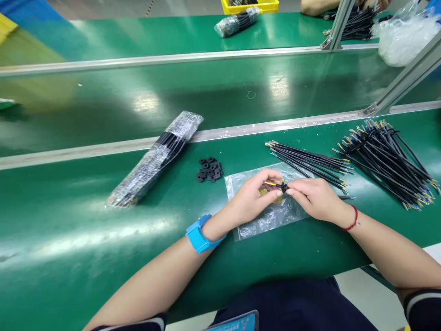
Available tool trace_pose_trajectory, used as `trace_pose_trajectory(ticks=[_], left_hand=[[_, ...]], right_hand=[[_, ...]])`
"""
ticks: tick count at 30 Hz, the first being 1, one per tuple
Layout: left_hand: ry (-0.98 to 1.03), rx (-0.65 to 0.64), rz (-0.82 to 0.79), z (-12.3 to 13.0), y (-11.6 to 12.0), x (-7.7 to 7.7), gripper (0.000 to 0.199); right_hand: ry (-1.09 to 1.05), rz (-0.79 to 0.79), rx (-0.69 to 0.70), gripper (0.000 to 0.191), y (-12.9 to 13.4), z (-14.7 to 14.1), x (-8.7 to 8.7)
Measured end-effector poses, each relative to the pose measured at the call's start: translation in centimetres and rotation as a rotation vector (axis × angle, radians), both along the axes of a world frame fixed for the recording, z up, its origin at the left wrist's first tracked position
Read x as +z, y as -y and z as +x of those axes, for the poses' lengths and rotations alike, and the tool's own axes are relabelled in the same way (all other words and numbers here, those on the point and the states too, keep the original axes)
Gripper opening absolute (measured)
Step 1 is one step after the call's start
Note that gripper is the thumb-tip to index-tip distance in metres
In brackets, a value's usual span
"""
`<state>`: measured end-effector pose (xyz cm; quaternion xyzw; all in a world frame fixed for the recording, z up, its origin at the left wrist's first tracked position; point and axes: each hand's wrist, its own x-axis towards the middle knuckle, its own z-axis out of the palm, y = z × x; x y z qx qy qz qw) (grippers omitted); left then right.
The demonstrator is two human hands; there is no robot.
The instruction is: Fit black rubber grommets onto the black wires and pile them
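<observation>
My right hand (315, 197) pinches a black cable (346, 197) close to its stripped end. Yellow and dark wire ends (271, 184) stick out from it to the left. Around the cable sits a small black part (284, 187), between the fingertips of both hands. My left hand (253, 197) is curled, its forefinger and thumb closing on that part. Beneath the fingers lies a yellow-brown sponge-like pad (275, 198), partly hidden, on a clear plastic bag (255, 227). Several loose small black parts (210, 169) lie left of the bag.
Loose black cables (310, 161) lie behind my right hand, with a larger cable pile (386, 161) farther right. A plastic-wrapped cable bundle (155, 161) rests at left. Metal rails (241, 131) cross the green bench. A co-worker's arm (315, 7) shows at the back.
</observation>
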<state>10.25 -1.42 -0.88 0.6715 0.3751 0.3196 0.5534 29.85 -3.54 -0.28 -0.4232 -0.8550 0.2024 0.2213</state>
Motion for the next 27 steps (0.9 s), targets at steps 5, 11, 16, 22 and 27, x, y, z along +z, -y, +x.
trace_pose_trajectory(ticks=[5,11,16,22,27], left_hand=[[0.125,-0.021,-0.315,0.4,0.4,0.2,0.021],[0.052,-0.010,-0.122,0.4,0.7,-0.2,0.017],[0.017,0.066,-0.050,-1.1,-1.4,0.6,0.032],[-0.216,0.444,0.049,-4.8,-4.5,2.7,0.022],[-0.822,0.401,0.198,-8.4,-6.0,3.3,0.030]], right_hand=[[0.208,0.310,-0.053,0.030,0.5,0.2,-0.2],[0.133,0.108,-0.002,0.034,0.6,-0.2,0.0],[0.272,0.310,-0.352,0.030,-0.8,3.5,2.2],[0.497,0.384,-0.980,0.029,-3.9,13.0,2.8],[0.447,0.372,-1.036,0.024,-4.3,14.7,2.2]])
